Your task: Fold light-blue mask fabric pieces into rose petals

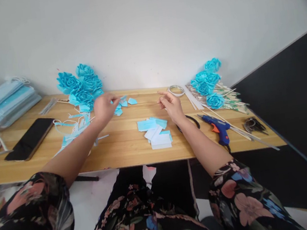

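Note:
My left hand reaches to several small cut blue pieces at the back of the wooden table, its fingers pinched on one of them. My right hand hovers above the table's middle with fingers curled and thumb pressed to forefinger; what it pinches is too small to make out. Between and below the hands lies a stack of blue and white rectangles.
Finished blue fabric roses lean on the wall at left, more roses on sticks at right. A tape roll, blue glue gun, scissors, phone, face mask stack and mask scraps.

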The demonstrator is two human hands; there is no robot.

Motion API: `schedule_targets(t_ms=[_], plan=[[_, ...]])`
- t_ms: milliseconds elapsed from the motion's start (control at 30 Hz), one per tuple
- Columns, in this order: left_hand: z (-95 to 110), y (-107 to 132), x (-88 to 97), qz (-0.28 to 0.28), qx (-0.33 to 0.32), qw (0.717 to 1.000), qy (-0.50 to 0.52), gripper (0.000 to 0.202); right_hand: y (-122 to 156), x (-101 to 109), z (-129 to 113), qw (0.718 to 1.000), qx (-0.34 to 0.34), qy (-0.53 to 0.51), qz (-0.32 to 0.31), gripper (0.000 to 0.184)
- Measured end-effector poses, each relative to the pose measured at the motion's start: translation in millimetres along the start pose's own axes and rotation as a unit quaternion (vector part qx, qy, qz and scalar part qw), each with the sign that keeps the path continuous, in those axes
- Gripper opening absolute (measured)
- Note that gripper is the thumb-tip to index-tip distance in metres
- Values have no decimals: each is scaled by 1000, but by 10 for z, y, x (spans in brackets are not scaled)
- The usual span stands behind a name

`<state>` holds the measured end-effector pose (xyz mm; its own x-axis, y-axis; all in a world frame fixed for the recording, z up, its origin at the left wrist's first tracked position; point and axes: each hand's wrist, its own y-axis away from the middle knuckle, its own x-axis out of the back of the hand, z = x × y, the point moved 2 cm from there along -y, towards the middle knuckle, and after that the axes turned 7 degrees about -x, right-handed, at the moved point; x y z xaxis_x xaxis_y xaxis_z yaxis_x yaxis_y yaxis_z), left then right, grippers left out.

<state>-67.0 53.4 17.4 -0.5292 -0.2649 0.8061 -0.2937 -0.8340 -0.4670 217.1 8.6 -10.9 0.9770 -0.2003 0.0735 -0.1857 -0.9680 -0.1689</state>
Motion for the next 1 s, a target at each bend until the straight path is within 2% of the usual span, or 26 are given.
schedule_targets(t_ms=[67,133,300,400,633,733,833,933,1000], plan=[[85,42,-163,-48,-74,996,-2,32,2,1,1,1000,-2,4,2,37],[94,47,-241,-86,-126,988,5,35,1,4,2,1000,-1,1,1,38],[-162,-87,-86,-64,-141,988,2,42,-3,5,6,1000,6,-2,-5,38],[-245,-119,-50,-84,-180,980,-20,45,-2,-6,2,1000,-3,7,-12,38],[-75,-137,-227,-163,-299,939,-44,40,-10,11,18,1000,-15,19,-4,40],[-61,-240,-212,-177,-296,938,-29,35,-1,23,48,998,-4,62,-4,39],[-109,-355,-166,-179,-269,946,-7,30,17,-25,15,987,24,155,-33,36],[-168,-452,-161,-165,-242,956,16,30,-1,-160,-106,958,37,269,-93,32],[-191,-506,-202,-150,-229,961,33,31,-48,-281,-198,926,33,353,-129,26]])
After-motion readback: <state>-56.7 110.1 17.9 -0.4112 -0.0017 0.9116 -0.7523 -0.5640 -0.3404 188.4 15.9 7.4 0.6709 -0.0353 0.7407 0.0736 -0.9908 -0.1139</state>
